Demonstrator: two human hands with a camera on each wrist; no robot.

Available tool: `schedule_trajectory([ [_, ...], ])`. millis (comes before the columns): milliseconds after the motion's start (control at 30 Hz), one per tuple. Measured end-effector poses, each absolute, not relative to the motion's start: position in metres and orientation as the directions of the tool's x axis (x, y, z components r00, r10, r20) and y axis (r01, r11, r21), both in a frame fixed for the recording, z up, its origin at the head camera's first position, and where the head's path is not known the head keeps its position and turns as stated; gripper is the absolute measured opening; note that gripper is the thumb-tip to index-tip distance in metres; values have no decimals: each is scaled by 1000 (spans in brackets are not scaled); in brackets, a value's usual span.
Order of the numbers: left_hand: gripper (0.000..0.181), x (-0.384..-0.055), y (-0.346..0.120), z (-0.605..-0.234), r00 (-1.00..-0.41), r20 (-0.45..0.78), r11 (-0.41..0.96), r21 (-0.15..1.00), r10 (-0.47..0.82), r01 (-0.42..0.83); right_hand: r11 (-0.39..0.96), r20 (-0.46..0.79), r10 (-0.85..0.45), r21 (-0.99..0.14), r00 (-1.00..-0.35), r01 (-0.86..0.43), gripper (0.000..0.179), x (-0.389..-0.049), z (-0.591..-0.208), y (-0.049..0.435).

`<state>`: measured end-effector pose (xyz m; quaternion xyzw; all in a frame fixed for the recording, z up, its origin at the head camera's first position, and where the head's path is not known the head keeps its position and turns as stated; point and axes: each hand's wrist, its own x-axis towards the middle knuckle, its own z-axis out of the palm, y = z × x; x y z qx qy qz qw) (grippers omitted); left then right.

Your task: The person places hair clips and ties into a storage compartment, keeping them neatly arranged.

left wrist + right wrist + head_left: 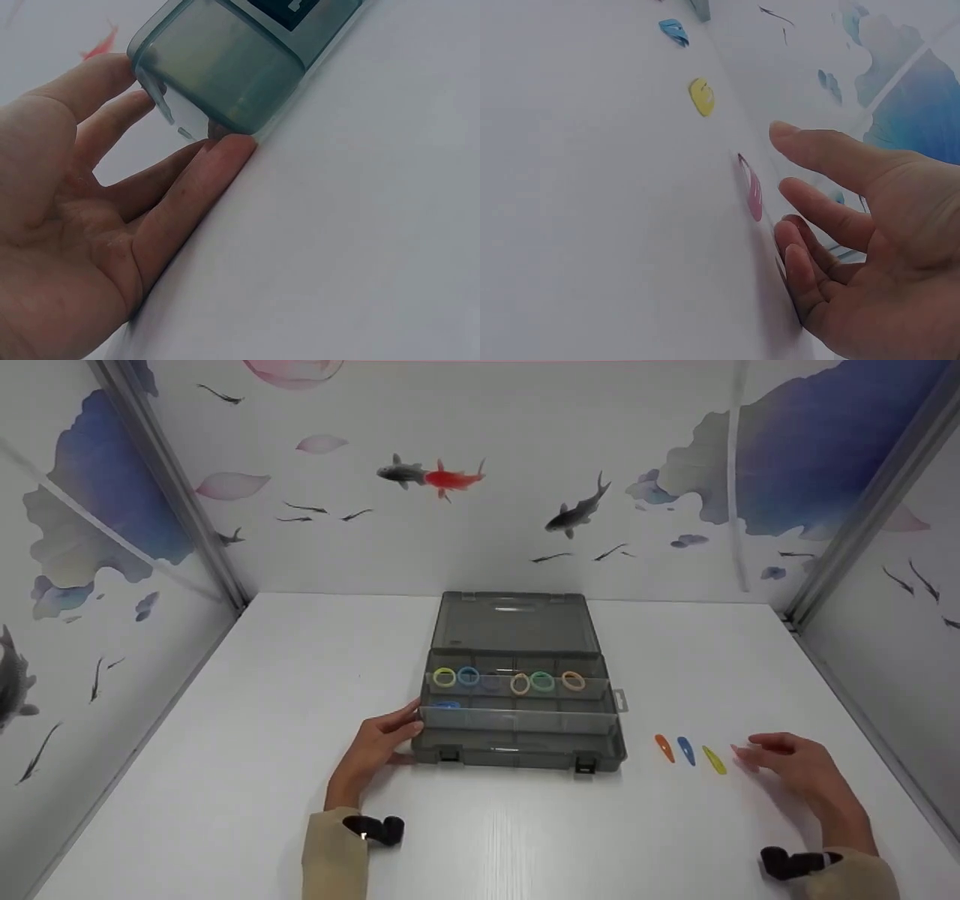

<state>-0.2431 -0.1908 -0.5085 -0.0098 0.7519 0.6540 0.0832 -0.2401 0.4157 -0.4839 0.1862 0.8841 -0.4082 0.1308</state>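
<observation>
Clock calls are from the head view. I'm seeing the grey see-through case (517,759) sitting open mid-bench (510,840), its lid (517,622) leaning back at 12 and its two latches (448,754) showing along the 6 o'clock edge. Left hand (379,744) is bracing the case at about 9; its fingers are spreading apart and touching the side wall, not wrapping round it. Right hand (799,769) is hovering at the 3-4 o'clock side with thumb and fingers apart, gripping nothing. The pink clip (754,196) is lying on the bench just off those fingertips, at 9 from the hand; in the right wrist view I'm reading a gap between thumb and clip. Going on toward 9 from there, the yellow clip (714,760), blue clip (686,751) and orange clip (664,748) are lying in a loose row, orange sitting nearest the case. Inside, the 12 o'clock row is holding coloured rings, a yellow ring (435,676) at its 9 o'clock end and an orange ring (564,678) toward 3; one dark ring is showing too faintly to call. A blue piece (448,706) is lying in the middle row, 9 o'clock end, partly hidden by the divider.
</observation>
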Motion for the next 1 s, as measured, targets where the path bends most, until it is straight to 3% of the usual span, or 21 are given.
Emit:
schedule_trajectory([
  [233,55,-242,-190,-509,-987,-136,147,981,83,-123,638,-374,207,-649,-904,415,98,-235,-481,413],
  [600,54,-242,-187,-506,-987,-127,156,981,94,-112,671,-343,237,-619,-909,408,74,-234,-480,410],
  [1000,54,-242,-187,-506,-988,-129,136,984,87,-116,681,-290,247,-627,-925,379,60,-232,-479,406],
])
